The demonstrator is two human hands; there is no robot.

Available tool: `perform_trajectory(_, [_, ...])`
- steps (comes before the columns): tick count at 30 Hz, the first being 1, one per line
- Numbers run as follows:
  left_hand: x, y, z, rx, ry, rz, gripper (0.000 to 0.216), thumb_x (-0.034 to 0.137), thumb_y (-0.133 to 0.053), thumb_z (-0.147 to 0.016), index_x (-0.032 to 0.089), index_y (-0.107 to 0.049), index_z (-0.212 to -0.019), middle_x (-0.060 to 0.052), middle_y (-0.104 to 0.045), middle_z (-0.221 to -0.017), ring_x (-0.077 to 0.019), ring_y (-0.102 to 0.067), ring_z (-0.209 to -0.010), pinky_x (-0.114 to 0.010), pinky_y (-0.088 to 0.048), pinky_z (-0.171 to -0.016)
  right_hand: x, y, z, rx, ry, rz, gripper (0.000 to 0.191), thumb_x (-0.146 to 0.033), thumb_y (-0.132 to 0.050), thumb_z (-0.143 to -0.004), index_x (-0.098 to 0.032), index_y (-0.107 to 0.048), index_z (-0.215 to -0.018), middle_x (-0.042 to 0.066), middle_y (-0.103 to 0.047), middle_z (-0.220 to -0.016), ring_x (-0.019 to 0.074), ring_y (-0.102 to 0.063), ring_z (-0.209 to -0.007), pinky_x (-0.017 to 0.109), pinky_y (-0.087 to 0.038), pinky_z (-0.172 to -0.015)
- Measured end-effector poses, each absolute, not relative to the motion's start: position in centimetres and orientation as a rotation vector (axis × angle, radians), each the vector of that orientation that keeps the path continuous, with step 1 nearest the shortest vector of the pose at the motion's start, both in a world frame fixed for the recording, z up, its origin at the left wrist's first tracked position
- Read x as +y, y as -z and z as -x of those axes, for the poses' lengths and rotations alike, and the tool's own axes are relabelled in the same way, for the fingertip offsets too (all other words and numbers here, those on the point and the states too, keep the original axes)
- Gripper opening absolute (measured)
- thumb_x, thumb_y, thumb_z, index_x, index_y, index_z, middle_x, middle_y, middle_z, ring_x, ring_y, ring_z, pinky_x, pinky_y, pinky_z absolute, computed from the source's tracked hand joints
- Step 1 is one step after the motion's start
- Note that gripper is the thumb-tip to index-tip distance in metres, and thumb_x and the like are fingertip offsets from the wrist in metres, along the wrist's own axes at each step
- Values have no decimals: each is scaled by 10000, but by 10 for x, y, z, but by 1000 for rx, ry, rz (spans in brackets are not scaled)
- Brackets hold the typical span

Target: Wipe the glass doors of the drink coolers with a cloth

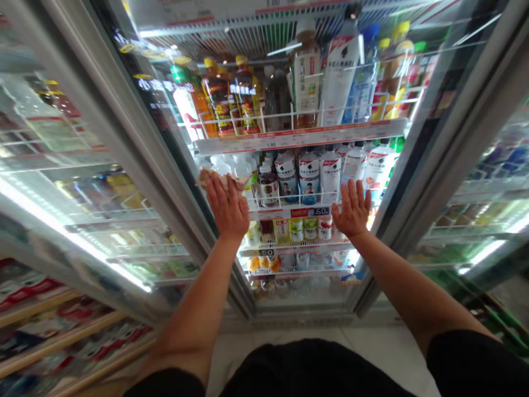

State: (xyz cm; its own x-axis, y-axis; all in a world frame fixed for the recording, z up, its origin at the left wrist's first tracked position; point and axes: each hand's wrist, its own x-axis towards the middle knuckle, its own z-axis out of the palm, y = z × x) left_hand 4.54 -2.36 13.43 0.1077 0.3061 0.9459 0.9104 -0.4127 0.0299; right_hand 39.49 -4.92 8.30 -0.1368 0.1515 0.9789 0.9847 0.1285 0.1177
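I face a glass-doored drinks fridge (397,182). My left hand (227,208) presses a crumpled beige cloth (221,179) flat against the glass door, the cloth sticking out past the fingertips. My right hand (352,208) lies flat on the same glass with its fingers spread and nothing in it. Behind the glass, level with both hands, stands a row of white-labelled bottles (330,173) on a wire shelf (289,209). Above it, a shelf holds amber tea bottles (231,96) and taller bottles (339,71).
The fridge door frame (136,154) runs diagonally at left, with another glass-fronted fridge (82,182) beyond it. Wooden shelves with packaged goods (58,336) sit low at left. A second fridge door (491,193) stands at right. Pale floor tiles (330,336) lie below.
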Motion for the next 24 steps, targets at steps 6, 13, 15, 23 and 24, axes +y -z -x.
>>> perform_trajectory(6, [-51, -53, -55, -1215, 1332, 1791, 588, 320, -387, -988, 59, -325, -1511, -235, -141, -1630, -321, 11, -1538, -599, -150, -1228, -48, -81, -395, -1487, 1115, 1176, 674, -367, -458, -953, -166, -265, -1566, 147, -424, -1554, 290, -292, -1498, 498, -190, -1223])
perform_trajectory(13, [-36, -31, -41, -1206, 1273, 1862, 551, 384, -433, -965, 91, -474, -1429, -240, -337, -1562, -330, -92, -1531, -603, -220, -1210, -47, -80, -395, -1483, 1125, 1195, 665, -371, -450, -951, -164, -283, -1560, 149, -431, -1549, 291, -303, -1494, 496, -196, -1219])
perform_trajectory(15, [-20, -65, -26, -1257, 1295, 1820, 605, 382, -388, -978, 53, -376, -1486, -249, -200, -1612, -334, -5, -1535, -620, -135, -1225, -47, -80, -395, -1481, 1113, 1196, 659, -376, -444, -952, -165, -291, -1557, 147, -432, -1548, 292, -291, -1498, 501, -191, -1219])
perform_trajectory(23, [-63, 19, -48, -1333, 1256, 1815, 586, 341, -405, -978, 31, -375, -1475, -303, -244, -1569, -365, -53, -1514, -658, -273, -1166, -46, -79, -396, -1493, 1093, 1214, 615, -385, -451, -950, -165, -375, -1520, 140, -465, -1526, 282, -303, -1494, 490, -191, -1221])
perform_trajectory(24, [-68, 33, -51, -1329, 1239, 1833, 576, 337, -426, -971, 53, -393, -1471, -293, -278, -1560, -364, -84, -1510, -650, -299, -1160, -46, -79, -396, -1494, 1089, 1229, 612, -392, -451, -950, -169, -383, -1516, 139, -468, -1524, 284, -312, -1490, 492, -191, -1220])
